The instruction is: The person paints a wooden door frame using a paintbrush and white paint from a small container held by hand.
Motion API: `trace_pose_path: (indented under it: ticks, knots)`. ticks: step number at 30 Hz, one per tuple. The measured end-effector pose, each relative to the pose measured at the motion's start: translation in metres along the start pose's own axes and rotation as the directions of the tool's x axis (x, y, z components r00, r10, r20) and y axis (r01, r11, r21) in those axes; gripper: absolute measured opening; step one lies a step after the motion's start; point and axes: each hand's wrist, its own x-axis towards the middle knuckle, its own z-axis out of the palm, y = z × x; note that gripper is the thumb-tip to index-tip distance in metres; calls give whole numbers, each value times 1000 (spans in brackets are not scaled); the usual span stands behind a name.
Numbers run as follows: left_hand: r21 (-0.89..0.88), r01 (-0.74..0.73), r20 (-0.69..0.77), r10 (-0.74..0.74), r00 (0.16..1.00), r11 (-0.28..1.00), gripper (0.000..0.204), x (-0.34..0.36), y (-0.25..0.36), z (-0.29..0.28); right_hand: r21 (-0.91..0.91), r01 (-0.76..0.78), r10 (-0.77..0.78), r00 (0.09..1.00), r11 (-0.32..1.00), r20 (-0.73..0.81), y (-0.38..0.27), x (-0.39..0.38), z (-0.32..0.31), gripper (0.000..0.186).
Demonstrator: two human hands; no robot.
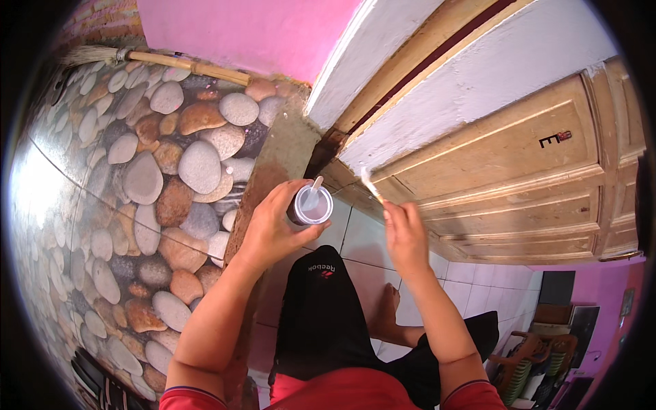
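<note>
My left hand (277,225) is wrapped round a small round can (313,203). Pale paint shows inside it, and a flat wooden stick (317,182) leans against its inner rim. In my right hand (406,236) is a slim paintbrush (372,187), gripped by its handle between thumb and fingers. White bristles point up and away from me, at the lower edge of the wooden door (506,150). White paint covers the door's edge strip (437,130); its panels are bare brown wood. Whether the bristles touch the wood I cannot tell.
Beyond the white door frame (342,58) rises a pink wall (246,34). A concrete sill (273,157) divides the pebble-patterned floor (143,178) from white tiles (362,239). A broom (188,66) lies along the wall. Wooden chairs (529,355) stand at lower right.
</note>
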Motion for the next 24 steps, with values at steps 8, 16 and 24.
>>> trace_pose_path:
  ticks: [8,16,24]
  knots:
    - [-4,6,5,-6,1000,1000,66,-3,-1,-2,-83,-11,4,997,996,-76,6,17,-30,22]
    - [13,-31,-17,31,999,999,65,-2,-2,-1,-36,-7,5,999,999,-46,-11,8,-29,26]
    - [9,-29,-7,29,1000,1000,64,-2,1,-3,-139,44,-64,988,989,-142,3,32,-68,26]
